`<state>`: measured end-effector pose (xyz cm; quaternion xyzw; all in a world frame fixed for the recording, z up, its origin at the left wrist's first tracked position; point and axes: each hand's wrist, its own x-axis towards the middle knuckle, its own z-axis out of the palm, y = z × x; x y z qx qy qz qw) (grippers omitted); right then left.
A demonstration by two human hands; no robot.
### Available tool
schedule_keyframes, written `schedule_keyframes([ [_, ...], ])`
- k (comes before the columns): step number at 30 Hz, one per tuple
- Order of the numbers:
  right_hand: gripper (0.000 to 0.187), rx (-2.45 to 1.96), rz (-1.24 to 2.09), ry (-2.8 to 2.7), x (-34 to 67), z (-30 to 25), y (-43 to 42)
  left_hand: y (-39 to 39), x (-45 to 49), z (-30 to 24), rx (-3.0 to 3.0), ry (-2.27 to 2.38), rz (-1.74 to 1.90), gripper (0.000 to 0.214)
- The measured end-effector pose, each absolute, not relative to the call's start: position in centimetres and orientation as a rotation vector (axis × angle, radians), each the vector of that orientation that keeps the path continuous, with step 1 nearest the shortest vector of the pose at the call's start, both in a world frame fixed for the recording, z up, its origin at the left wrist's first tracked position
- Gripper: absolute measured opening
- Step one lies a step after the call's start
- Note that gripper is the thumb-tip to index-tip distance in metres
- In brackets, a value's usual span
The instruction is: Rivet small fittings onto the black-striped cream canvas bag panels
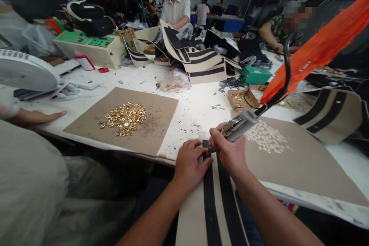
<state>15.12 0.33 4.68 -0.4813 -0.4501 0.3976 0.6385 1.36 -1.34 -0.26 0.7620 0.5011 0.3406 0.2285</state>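
Observation:
My left hand (190, 163) is closed, pinching the top edge of a beige fabric panel with two black stripes (213, 207) that lies over my lap and the table edge. My right hand (230, 150) grips a grey corded hand tool (240, 125), its tip pressed at the top of a black stripe right beside my left fingers. The tool's black cable (285, 73) arcs up to the right. A heap of gold metal fittings (125, 117) lies on a brown card sheet (161, 123) to the left. Pale small fittings (266, 136) are spread on a second brown sheet (302, 165).
Another person sits at my left, their hand (37, 116) flat on the white table (196, 107). Striped panels (201, 63) pile up mid-table, with a green box (255, 75), a control unit (92, 46) and a white fan (25, 71). An orange strip (323, 46) hangs right. Other workers sit behind.

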Motion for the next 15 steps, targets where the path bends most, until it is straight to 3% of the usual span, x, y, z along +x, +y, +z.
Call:
schedule_keyframes([
  [15,0.028,-1.133,0.895,-1.18,14.82,5.37,0.04,-1.07,1.3,-0.84,2.088,1.36,0.868,0.034],
])
